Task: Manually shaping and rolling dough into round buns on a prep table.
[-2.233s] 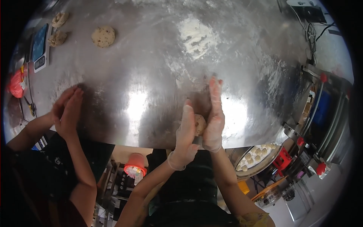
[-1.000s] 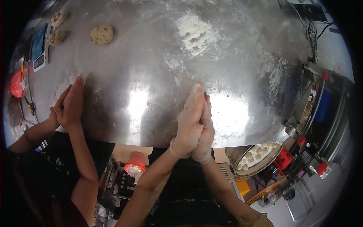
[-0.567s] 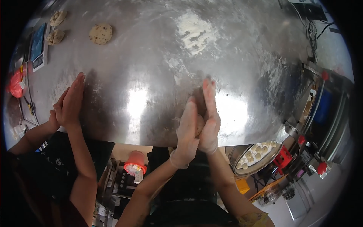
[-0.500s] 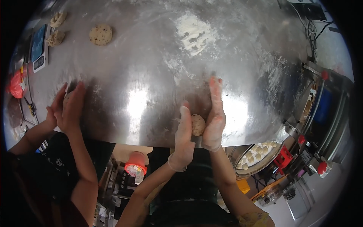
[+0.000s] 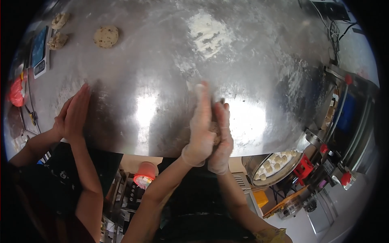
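Observation:
Near the front edge of the steel table, a speckled dough ball [image 5: 216, 132] sits between my two palms, mostly covered by them. My left hand [image 5: 200, 131], in a clear glove, stands on its edge along the ball's left side with its fingers stretched forward. Against the right side lies my right hand [image 5: 222, 137], gloved too, its fingers straight and somewhat blurred. A white patch of flour [image 5: 208, 35] is spread on the steel table [image 5: 162, 52] farther ahead.
At the left, a co-worker's hands [image 5: 75, 115] are pressed together on the table. A larger dough round [image 5: 106, 36], two dough lumps [image 5: 57, 40] and a scale [image 5: 40, 52] are at the far left. Below right, a round tray [image 5: 265, 184] holds several dough balls; a red bucket [image 5: 145, 176] stands below.
My left hand has moved forward and right, while my right hand has slid back toward me and left. The gap between them has narrowed over the dough ball. The co-worker's hands have closed together.

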The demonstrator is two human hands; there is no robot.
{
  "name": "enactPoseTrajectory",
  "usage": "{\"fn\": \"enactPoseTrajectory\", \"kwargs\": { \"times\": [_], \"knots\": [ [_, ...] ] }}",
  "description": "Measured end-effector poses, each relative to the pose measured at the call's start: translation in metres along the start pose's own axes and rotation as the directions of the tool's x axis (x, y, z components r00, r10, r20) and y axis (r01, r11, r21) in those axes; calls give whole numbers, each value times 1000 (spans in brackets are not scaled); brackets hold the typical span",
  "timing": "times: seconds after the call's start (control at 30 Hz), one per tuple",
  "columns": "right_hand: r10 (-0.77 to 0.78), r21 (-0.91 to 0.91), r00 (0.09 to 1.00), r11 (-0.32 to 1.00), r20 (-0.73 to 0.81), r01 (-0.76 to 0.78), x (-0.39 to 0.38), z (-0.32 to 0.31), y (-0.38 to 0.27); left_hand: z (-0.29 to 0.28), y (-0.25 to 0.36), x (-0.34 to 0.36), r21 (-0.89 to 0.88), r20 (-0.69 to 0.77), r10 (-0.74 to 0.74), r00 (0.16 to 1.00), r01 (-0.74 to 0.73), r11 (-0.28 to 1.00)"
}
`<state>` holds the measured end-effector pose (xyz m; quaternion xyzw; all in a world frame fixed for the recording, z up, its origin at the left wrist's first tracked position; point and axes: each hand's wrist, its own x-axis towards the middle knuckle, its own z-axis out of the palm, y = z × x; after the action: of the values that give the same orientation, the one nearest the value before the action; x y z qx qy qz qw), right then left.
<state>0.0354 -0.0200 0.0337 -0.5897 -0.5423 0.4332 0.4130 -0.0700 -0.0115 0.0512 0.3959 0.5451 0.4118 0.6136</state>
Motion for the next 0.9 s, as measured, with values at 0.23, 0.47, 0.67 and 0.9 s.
{"fn": "enactPoseTrajectory", "kwargs": {
  "times": [0.23,0.47,0.67,0.9],
  "knots": [
    [-4,-98,991,995,-135,-9,-5,-19,-2,-36,-38,-37,127,46,353,935,-356,926],
    [79,-683,953,715,294,151,-14,-16,-59,-49,-55,-31,140,-191,458,868,-438,888],
    [-41,-754,935,579,353,310,-23,-13,-37,-42,-43,-33,171,-212,398,893,-367,914],
    [-15,-309,997,950,82,39,-60,-76,-30,-41,-77,-28,0,-364,257,895,-276,961]
  ]
}}
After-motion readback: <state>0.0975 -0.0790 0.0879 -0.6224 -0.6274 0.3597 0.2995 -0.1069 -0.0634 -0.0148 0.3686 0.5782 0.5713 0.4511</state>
